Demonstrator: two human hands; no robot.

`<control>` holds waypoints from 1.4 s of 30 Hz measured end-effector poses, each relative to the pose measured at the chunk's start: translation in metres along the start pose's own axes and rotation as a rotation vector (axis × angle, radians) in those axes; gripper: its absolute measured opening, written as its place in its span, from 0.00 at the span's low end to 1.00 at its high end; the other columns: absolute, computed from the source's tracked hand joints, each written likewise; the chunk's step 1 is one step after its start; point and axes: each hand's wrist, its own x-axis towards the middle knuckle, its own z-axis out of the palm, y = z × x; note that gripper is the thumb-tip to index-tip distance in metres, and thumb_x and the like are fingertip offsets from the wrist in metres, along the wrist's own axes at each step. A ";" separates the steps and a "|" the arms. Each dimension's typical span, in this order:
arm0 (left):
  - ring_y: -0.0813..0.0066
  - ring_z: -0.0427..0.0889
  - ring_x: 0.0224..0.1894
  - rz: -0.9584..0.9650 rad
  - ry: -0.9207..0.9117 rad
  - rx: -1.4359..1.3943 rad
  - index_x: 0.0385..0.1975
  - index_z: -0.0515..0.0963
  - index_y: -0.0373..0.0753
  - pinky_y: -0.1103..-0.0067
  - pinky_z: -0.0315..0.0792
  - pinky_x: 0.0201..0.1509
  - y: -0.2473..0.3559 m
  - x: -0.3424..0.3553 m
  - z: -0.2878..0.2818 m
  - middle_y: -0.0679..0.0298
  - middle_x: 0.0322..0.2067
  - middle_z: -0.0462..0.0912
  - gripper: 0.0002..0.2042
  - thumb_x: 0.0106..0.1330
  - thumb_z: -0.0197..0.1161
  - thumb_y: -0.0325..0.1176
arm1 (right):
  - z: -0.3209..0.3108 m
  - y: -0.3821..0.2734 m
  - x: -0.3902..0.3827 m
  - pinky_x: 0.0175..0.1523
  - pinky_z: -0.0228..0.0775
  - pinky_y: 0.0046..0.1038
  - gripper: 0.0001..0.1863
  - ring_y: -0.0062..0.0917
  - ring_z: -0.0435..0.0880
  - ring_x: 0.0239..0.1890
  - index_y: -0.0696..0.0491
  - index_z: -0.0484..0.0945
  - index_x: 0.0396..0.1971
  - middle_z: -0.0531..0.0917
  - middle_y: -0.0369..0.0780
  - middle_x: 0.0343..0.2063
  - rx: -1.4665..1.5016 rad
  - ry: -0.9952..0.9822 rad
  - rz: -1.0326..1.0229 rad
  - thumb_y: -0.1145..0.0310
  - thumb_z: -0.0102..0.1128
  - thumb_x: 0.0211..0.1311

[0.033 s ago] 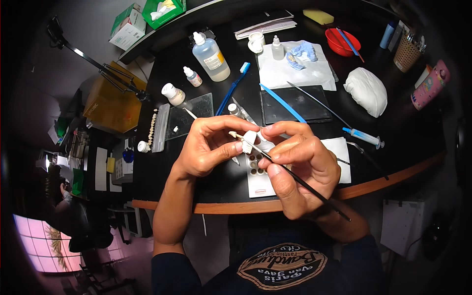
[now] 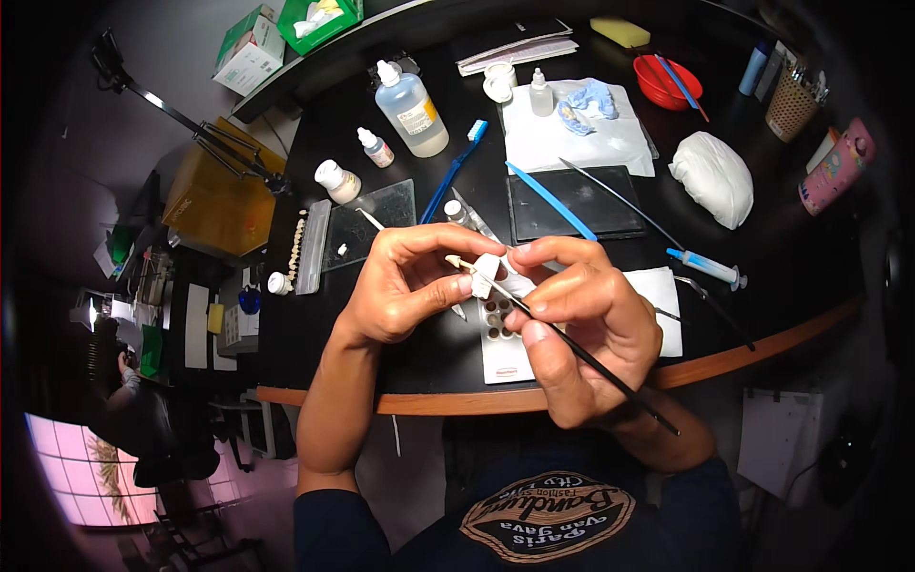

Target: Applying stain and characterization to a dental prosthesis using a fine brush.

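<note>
My left hand (image 2: pixel 405 281) pinches a small white tooth-like piece (image 2: pixel 486 275) between thumb and fingertips, above the black table's (image 2: pixel 381 367) front part. My right hand (image 2: pixel 581 324) holds a thin black brush (image 2: pixel 591 367) like a pen. Its pale tip lies across the white piece, and the right fingertips also touch that piece. Under both hands lies a white card with several small brown wells (image 2: pixel 503 343).
Behind the hands are a glass slab (image 2: pixel 381 205), a blue toothbrush (image 2: pixel 456 172), a black slab (image 2: pixel 572 205), a syringe (image 2: pixel 705 265), several dropper bottles (image 2: pixel 412 112), a white tissue (image 2: pixel 577 138), a red bowl (image 2: pixel 665 84) and a white bag (image 2: pixel 713 176). The wooden table edge (image 2: pixel 743 353) curves in front.
</note>
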 end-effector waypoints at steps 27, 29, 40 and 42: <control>0.66 0.84 0.53 0.000 -0.055 0.064 0.51 0.82 0.27 0.73 0.77 0.58 -0.001 -0.003 -0.001 0.51 0.49 0.84 0.16 0.63 0.65 0.15 | 0.003 0.005 -0.005 0.50 0.82 0.36 0.08 0.40 0.85 0.49 0.58 0.79 0.28 0.85 0.41 0.25 -0.190 -0.053 -0.119 0.85 0.66 0.49; 0.66 0.84 0.53 -0.006 -0.051 0.056 0.51 0.82 0.27 0.73 0.77 0.58 0.000 -0.002 0.000 0.51 0.49 0.84 0.16 0.63 0.64 0.15 | 0.002 0.004 -0.005 0.50 0.82 0.36 0.08 0.40 0.85 0.49 0.58 0.79 0.28 0.85 0.41 0.25 -0.205 -0.059 -0.113 0.85 0.66 0.49; 0.65 0.84 0.53 0.014 -0.059 0.092 0.51 0.82 0.27 0.72 0.78 0.58 -0.001 -0.002 -0.001 0.50 0.49 0.84 0.16 0.63 0.64 0.14 | -0.001 0.005 -0.005 0.55 0.79 0.37 0.10 0.41 0.83 0.52 0.58 0.78 0.33 0.87 0.44 0.24 -0.206 -0.109 -0.132 0.86 0.60 0.50; 0.65 0.84 0.53 0.007 -0.058 0.073 0.51 0.82 0.27 0.72 0.78 0.58 -0.001 -0.001 -0.001 0.50 0.49 0.84 0.16 0.63 0.63 0.14 | 0.000 0.004 -0.005 0.56 0.79 0.38 0.09 0.41 0.83 0.52 0.58 0.77 0.32 0.86 0.44 0.23 -0.218 -0.110 -0.107 0.86 0.60 0.50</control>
